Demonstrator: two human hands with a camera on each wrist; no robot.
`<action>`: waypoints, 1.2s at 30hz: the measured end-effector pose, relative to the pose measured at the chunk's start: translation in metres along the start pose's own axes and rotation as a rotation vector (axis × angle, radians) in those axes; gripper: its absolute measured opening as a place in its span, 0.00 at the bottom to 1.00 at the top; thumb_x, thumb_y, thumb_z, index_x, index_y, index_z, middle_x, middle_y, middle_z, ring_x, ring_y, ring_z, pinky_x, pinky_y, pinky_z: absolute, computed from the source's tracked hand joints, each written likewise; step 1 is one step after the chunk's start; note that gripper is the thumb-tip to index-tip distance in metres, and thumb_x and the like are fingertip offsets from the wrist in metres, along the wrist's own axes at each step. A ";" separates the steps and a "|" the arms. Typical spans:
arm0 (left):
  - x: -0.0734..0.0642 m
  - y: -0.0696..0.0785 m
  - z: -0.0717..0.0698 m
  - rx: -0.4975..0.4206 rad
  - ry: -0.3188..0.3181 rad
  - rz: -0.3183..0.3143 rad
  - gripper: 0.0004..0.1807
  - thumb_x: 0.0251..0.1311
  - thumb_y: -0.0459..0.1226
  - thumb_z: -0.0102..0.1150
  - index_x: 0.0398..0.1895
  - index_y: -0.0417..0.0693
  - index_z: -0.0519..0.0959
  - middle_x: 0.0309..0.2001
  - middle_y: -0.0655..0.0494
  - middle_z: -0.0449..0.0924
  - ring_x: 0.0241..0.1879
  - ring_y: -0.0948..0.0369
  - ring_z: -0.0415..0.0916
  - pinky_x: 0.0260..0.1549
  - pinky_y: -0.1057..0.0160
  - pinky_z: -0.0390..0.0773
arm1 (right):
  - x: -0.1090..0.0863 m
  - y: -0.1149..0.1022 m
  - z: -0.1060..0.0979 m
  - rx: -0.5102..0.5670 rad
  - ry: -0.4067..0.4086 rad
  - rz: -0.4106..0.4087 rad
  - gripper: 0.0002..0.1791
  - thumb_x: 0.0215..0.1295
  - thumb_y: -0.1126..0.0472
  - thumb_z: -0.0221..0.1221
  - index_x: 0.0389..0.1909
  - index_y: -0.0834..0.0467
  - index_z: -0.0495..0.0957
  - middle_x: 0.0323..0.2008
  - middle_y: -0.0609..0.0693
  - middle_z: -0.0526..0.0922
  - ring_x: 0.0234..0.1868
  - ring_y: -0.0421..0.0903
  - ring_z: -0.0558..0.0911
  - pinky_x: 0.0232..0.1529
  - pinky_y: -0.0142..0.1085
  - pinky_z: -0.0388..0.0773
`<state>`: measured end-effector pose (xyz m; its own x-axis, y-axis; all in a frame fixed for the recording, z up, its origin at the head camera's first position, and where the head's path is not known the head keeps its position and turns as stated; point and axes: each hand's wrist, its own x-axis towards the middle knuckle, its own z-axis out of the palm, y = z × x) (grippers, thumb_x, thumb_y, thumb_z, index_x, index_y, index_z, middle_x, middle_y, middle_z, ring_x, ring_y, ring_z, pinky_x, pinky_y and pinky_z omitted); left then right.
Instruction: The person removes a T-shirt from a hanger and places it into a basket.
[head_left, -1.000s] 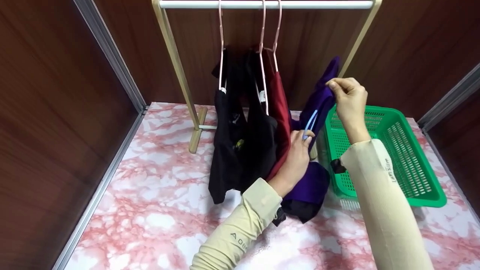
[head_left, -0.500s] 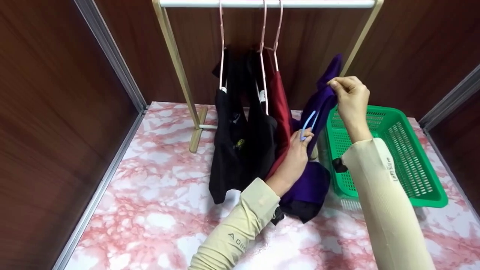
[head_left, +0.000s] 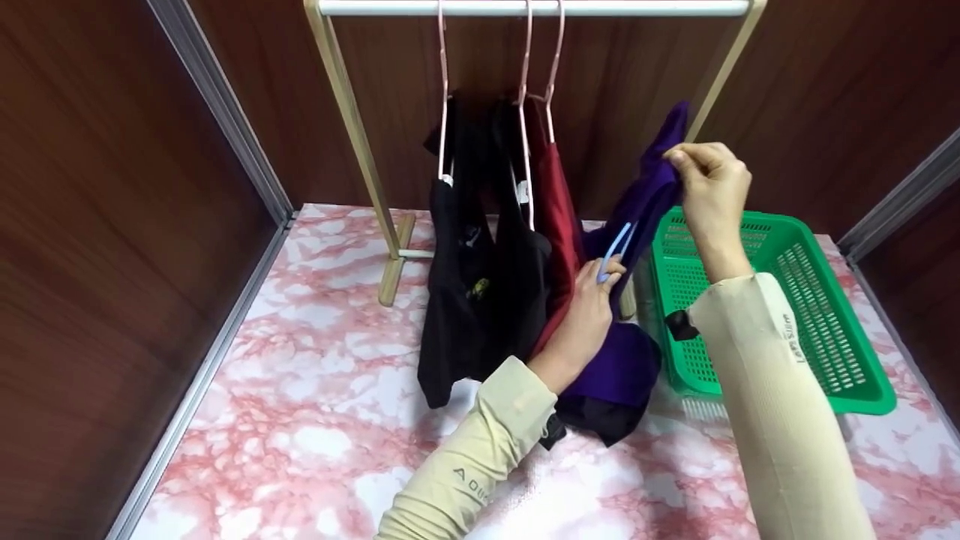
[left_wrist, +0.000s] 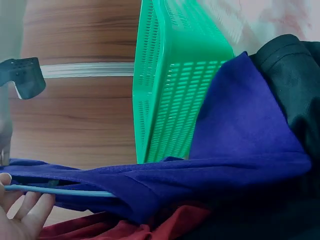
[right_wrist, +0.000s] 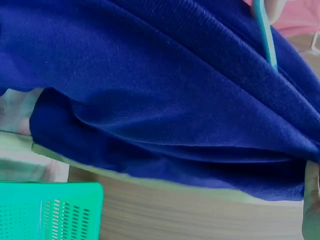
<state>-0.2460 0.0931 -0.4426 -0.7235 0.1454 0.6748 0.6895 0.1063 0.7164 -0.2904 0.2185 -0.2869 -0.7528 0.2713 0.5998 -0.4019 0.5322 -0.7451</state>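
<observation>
A purple garment (head_left: pixel 615 367) with black lower parts hangs at the right of the clothes in the head view. My left hand (head_left: pixel 589 304) grips a light blue clothes hanger (head_left: pixel 619 241), part of which disappears into the garment's opening. In the left wrist view, that hanger (left_wrist: pixel 75 192) runs along the purple cloth (left_wrist: pixel 235 117). Higher and to the right, my right hand (head_left: pixel 716 191) pinches an edge of the garment between thumb and fingers, drawing the cloth upward. Purple cloth (right_wrist: pixel 140 95) fills most of the right wrist view, with the right hand only partly visible at its edge.
Two black garments (head_left: pixel 454 277) and a red garment (head_left: pixel 559 202) hang on pink hangers from the rack's white bar (head_left: pixel 390 8). A green perforated basket (head_left: pixel 810 300) stands at right on the marbled surface (head_left: pixel 300 420). Wooden panels (head_left: pixel 112 187) enclose the area.
My right hand has moved up and slightly right, stretching the purple cloth with it. My left hand and the blue hanger have shifted slightly left.
</observation>
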 end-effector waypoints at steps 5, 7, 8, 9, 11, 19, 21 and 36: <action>0.002 0.070 -0.019 0.078 -0.060 -0.158 0.13 0.71 0.28 0.39 0.47 0.30 0.74 0.53 0.39 0.78 0.61 0.51 0.72 0.62 0.68 0.70 | 0.002 0.007 -0.005 -0.001 0.031 0.041 0.10 0.62 0.62 0.61 0.35 0.67 0.85 0.22 0.19 0.71 0.31 0.23 0.71 0.36 0.20 0.66; 0.002 0.077 -0.020 0.108 -0.069 -0.158 0.12 0.69 0.26 0.40 0.47 0.28 0.75 0.52 0.38 0.79 0.60 0.50 0.73 0.62 0.68 0.70 | 0.002 0.009 -0.006 -0.002 0.040 0.046 0.11 0.62 0.62 0.61 0.34 0.67 0.85 0.23 0.20 0.71 0.32 0.23 0.71 0.36 0.20 0.66; 0.001 0.079 -0.020 0.110 -0.076 -0.150 0.12 0.69 0.25 0.40 0.46 0.28 0.74 0.52 0.37 0.79 0.60 0.49 0.73 0.62 0.68 0.70 | 0.003 0.009 -0.006 0.000 0.047 0.047 0.11 0.62 0.62 0.61 0.34 0.67 0.85 0.24 0.21 0.72 0.32 0.23 0.71 0.37 0.20 0.66; 0.000 0.079 -0.021 0.121 -0.079 -0.139 0.12 0.69 0.25 0.40 0.46 0.27 0.74 0.52 0.36 0.79 0.60 0.49 0.74 0.61 0.69 0.71 | 0.003 0.010 -0.007 0.001 0.052 0.047 0.11 0.62 0.62 0.61 0.34 0.67 0.85 0.25 0.22 0.73 0.33 0.23 0.72 0.37 0.20 0.66; -0.002 0.082 -0.022 0.134 -0.081 -0.124 0.12 0.69 0.26 0.41 0.45 0.28 0.75 0.52 0.36 0.79 0.60 0.50 0.74 0.62 0.69 0.70 | 0.003 0.011 -0.007 0.003 0.059 0.051 0.11 0.62 0.62 0.61 0.34 0.67 0.85 0.26 0.23 0.73 0.33 0.23 0.72 0.38 0.20 0.66; -0.009 0.088 -0.020 0.301 -0.084 -0.048 0.13 0.70 0.31 0.43 0.49 0.34 0.77 0.52 0.45 0.81 0.57 0.58 0.77 0.60 0.75 0.68 | 0.006 0.011 -0.010 -0.008 0.058 0.084 0.11 0.63 0.60 0.60 0.34 0.65 0.86 0.25 0.20 0.71 0.34 0.23 0.72 0.39 0.20 0.66; -0.010 0.089 -0.019 0.346 -0.085 -0.046 0.14 0.71 0.32 0.43 0.49 0.36 0.77 0.51 0.47 0.80 0.56 0.60 0.77 0.60 0.76 0.68 | 0.007 0.011 -0.010 0.010 0.044 0.095 0.11 0.63 0.60 0.60 0.35 0.65 0.85 0.25 0.21 0.72 0.35 0.24 0.72 0.40 0.20 0.66; -0.011 0.090 -0.019 0.232 -0.040 -0.213 0.13 0.74 0.36 0.37 0.45 0.41 0.74 0.58 0.45 0.74 0.62 0.54 0.72 0.63 0.66 0.69 | 0.010 0.011 -0.023 0.055 -0.438 0.127 0.10 0.59 0.64 0.64 0.42 0.53 0.85 0.34 0.32 0.76 0.33 0.27 0.76 0.32 0.18 0.72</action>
<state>-0.1766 0.0824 -0.3815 -0.8537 0.1334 0.5034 0.5150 0.3594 0.7782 -0.2908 0.2453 -0.2827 -0.9426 -0.0393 0.3316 -0.3102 0.4702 -0.8262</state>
